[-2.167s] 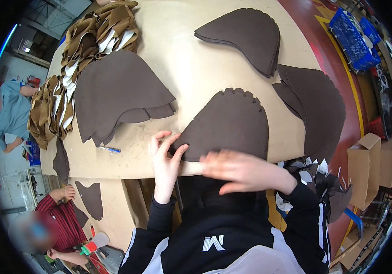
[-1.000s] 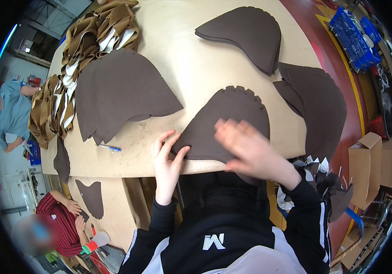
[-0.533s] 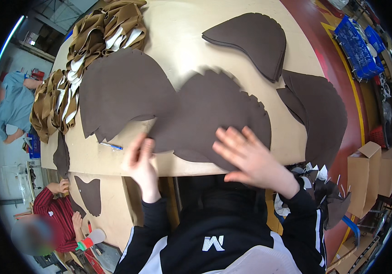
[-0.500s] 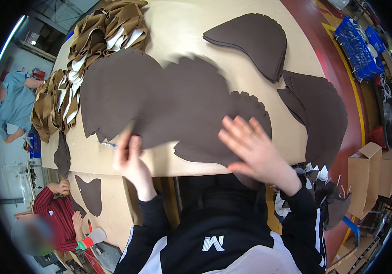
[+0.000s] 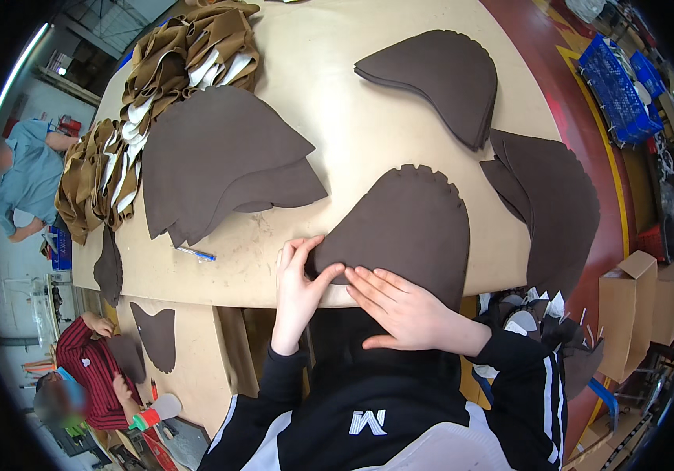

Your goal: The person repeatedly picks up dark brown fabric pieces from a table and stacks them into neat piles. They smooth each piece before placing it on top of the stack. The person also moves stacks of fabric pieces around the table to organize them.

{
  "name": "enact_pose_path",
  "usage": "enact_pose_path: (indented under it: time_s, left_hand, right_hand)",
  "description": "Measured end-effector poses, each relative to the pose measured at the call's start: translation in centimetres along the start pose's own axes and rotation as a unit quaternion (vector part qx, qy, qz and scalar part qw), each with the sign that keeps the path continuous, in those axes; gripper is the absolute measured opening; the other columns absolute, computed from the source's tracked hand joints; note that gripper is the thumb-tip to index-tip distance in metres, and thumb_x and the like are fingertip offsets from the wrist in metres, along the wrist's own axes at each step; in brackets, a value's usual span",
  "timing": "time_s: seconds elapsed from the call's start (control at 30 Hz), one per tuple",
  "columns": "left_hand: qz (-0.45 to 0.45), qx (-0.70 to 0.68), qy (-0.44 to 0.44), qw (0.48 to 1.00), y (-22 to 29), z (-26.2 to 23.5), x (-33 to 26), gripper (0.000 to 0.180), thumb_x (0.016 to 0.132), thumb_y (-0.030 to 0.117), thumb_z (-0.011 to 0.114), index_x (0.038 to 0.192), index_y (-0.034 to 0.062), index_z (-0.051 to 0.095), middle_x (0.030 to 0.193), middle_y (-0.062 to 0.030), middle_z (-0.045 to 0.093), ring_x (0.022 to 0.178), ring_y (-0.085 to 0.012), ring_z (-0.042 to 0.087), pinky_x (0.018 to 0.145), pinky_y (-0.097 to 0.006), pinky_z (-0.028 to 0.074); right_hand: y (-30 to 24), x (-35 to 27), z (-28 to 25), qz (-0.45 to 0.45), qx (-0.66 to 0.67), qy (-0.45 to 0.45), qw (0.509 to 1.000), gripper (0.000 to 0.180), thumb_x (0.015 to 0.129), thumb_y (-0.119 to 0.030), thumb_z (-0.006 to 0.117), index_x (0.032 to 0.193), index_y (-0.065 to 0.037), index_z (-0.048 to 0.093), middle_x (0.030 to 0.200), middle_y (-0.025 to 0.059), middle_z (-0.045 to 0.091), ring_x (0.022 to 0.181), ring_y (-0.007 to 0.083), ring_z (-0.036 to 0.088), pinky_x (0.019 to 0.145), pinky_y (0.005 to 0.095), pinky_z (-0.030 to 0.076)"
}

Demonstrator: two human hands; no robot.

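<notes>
A dark brown cut panel (image 5: 404,224) with a notched curved edge lies before me at the table's near edge. My left hand (image 5: 298,289) pinches its left corner between thumb and fingers. Flat on the panel's near edge rests my right hand (image 5: 412,312), fingers stretched out, its fingertips close to my left thumb. Left of the panel is a stack of similar dark brown pieces (image 5: 211,157). A folded-looking stack of brown panels (image 5: 439,82) lies at the far right, with another brown stack (image 5: 557,200) at the right edge.
Bundled tan and white pieces (image 5: 188,59) are heaped at the far left. A blue pen (image 5: 197,253) lies near the left stack. Two other people are at the left, one in a striped top (image 5: 89,369). Cardboard boxes (image 5: 628,314) and a blue crate (image 5: 616,90) stand at the right.
The blurred brown piece that was over the table's middle is gone from there. My left hand has moved right to the panel's corner; my right hand has come down and left onto its near edge.
</notes>
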State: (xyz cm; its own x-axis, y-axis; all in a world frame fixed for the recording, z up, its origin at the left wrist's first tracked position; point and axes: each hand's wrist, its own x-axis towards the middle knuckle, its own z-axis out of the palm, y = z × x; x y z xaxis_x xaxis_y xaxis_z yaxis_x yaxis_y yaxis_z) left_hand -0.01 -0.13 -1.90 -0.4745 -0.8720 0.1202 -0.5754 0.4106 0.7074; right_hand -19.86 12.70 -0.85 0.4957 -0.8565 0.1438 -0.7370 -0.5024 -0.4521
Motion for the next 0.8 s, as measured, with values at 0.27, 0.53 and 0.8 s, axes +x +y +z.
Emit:
enact_pose_path:
  time_s: [0.27, 0.53, 0.8]
  left_hand:
    - [-0.121, -0.18, -0.001, 0.976, -1.6, 0.3, 1.6, 0.025, 0.084, 0.008, 0.083, 0.105, -0.0028, 0.075, 0.08, -0.0052, 0.072, 0.07, -0.0076, 0.059, 0.067, -0.025, 0.05]
    - [0.091, 0.02, 0.122, 0.988, -0.6, 0.7, 1.6, 0.021, 0.085, 0.008, 0.082, 0.104, -0.0006, 0.078, 0.083, -0.0096, 0.073, 0.072, -0.0149, 0.064, 0.07, -0.031, 0.052]
    - [0.004, -0.221, 0.247, 0.943, -0.8, -3.9, 2.0, 0.021, 0.092, 0.004, 0.076, 0.112, -0.004, 0.078, 0.101, -0.0115, 0.078, 0.086, -0.0123, 0.068, 0.08, -0.027, 0.054]
  right_hand:
    - [6.3, -0.6, -5.1, 0.207, -0.076, 0.228, 0.948, 0.081, 0.087, -0.043, 0.074, 0.15, 0.0, 0.047, 0.158, 0.0204, 0.043, 0.146, 0.0367, 0.041, 0.119, 0.0487, 0.034]
    - [1.2, -0.5, -0.2, 0.084, -0.036, 0.059, 0.994, 0.088, 0.094, -0.059, 0.059, 0.149, 0.007, 0.043, 0.161, 0.0233, 0.037, 0.15, 0.0344, 0.037, 0.124, 0.0453, 0.028]
    - [2.0, -1.2, -4.9, -0.007, 0.073, 0.038, 0.997, 0.079, 0.094, -0.047, 0.066, 0.155, -0.002, 0.042, 0.164, 0.0164, 0.035, 0.151, 0.0337, 0.035, 0.123, 0.0488, 0.029]
